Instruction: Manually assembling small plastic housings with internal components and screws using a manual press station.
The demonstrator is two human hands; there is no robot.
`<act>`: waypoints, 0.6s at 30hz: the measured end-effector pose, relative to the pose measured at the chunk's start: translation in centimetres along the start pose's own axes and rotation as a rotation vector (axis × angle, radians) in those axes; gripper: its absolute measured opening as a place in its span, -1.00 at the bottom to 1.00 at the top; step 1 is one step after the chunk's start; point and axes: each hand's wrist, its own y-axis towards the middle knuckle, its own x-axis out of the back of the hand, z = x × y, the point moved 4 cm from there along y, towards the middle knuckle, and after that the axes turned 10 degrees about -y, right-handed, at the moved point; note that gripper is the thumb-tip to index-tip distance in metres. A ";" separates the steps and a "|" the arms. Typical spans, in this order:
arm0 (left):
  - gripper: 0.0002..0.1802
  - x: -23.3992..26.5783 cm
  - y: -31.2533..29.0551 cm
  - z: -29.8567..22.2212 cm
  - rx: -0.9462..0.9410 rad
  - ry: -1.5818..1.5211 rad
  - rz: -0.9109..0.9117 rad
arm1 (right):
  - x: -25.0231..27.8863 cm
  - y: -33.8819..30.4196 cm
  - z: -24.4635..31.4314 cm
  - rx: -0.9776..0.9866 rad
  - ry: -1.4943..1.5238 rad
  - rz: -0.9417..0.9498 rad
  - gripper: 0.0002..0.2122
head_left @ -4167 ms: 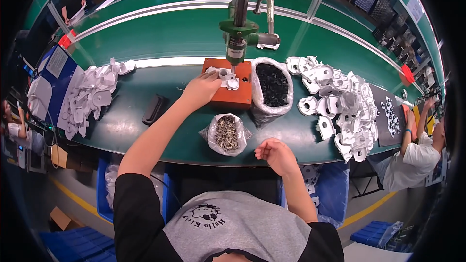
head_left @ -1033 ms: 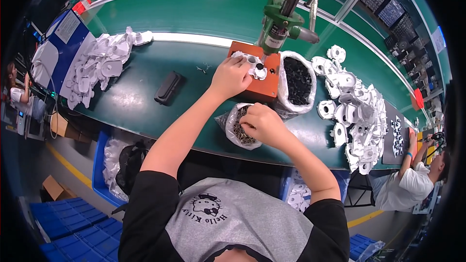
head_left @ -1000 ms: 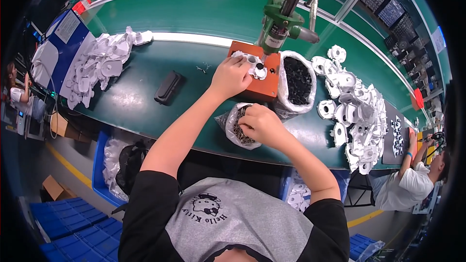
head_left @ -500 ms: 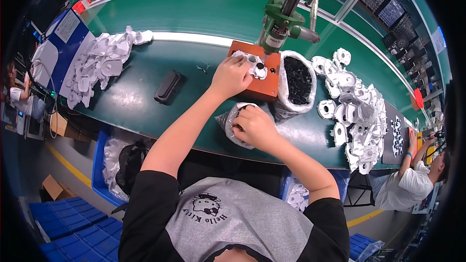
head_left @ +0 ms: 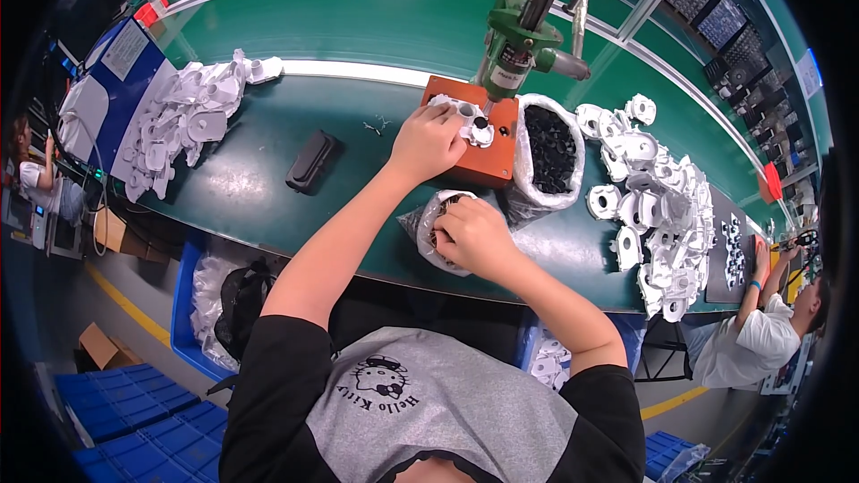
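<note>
My left hand (head_left: 431, 141) is closed on a white plastic housing (head_left: 480, 132), which sits on an orange fixture block (head_left: 488, 165). A small black piece (head_left: 480, 122) is set in the housing. Just above it stands the lower end of a green press (head_left: 514, 54). My right hand (head_left: 472, 234) reaches into a small clear plastic bag (head_left: 426, 240) at the table's near edge. Its fingers are bent together among small, thin, brownish pieces; what they hold, if anything, is hidden.
An open bag of black parts (head_left: 548, 150) stands right of the block. White housings are heaped at right (head_left: 658, 206) and left (head_left: 183, 121). A dark oblong case (head_left: 310, 162) lies on the green table (head_left: 233, 188). At far right, a person (head_left: 752, 340) works.
My right hand has shifted slightly within the small bag, and more of the small pieces show. One white housing atop the right heap has moved a little right. My left hand stays put.
</note>
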 end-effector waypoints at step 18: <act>-0.82 -0.2 0.0 0.2 0.033 0.019 0.038 | 1.8 3.8 -17.0 -0.755 0.464 0.217 -0.77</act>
